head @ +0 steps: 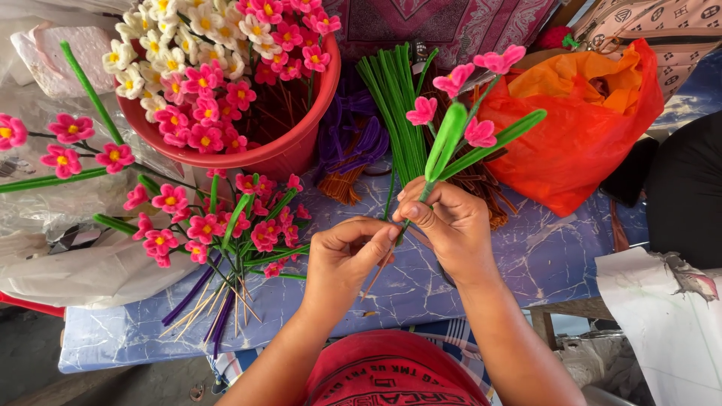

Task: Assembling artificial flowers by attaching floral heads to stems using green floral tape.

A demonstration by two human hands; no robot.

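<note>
A red bucket (289, 146) stands at the back of the blue marbled tabletop (556, 256), heaped with pink and white pipe-cleaner flowers (203, 68). In front of it lies a bunch of finished pink flower sprigs (218, 225) with purple and tan stems. A bundle of green pipe cleaners (391, 98) stands right of the bucket, with purple ones (353, 139) between. An orange plastic bag (594, 128) sits at the right, and clear plastic sheeting (68, 256) covers the left.

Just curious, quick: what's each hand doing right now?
Left hand: shut, pinching the thin wooden stick.
Right hand: shut on the pink pipe-cleaner flower sprig.
</note>
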